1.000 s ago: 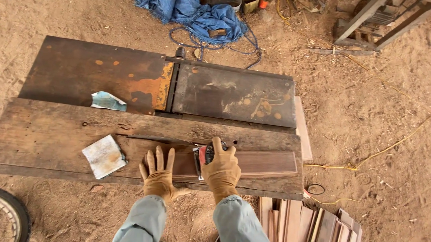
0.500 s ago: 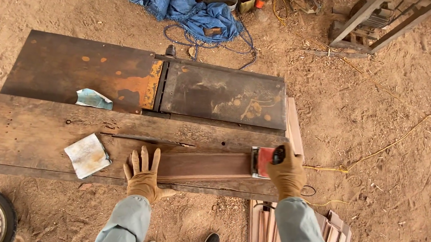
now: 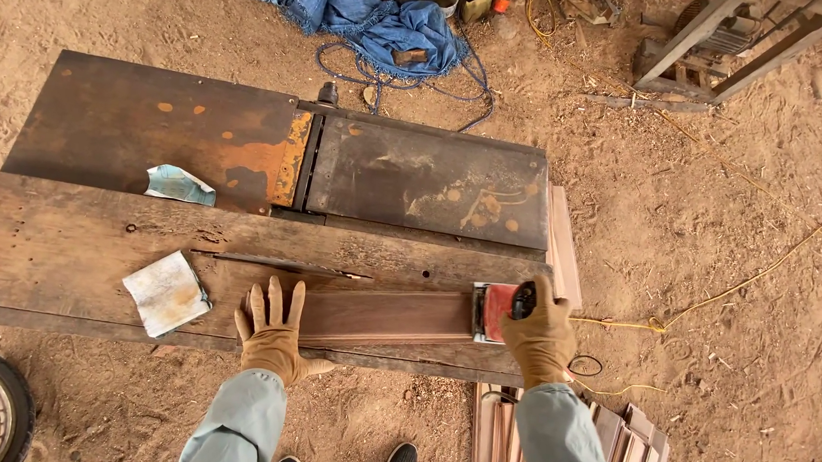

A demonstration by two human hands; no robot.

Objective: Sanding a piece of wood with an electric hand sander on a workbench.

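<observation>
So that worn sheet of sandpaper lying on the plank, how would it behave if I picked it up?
The sandpaper sheet looks thin with a curled corner, so it would probably flop and weigh little. Lying loose on the rough plank, clear of the gloved left hand, it would likely slide or blow off rather than roll.

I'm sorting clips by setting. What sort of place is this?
Most likely an open-air or shed woodworking yard with a dirt floor. A gloved right hand runs a red sander along a wood strip on a rough plank bench, with similar strips stacked on the ground.
</observation>
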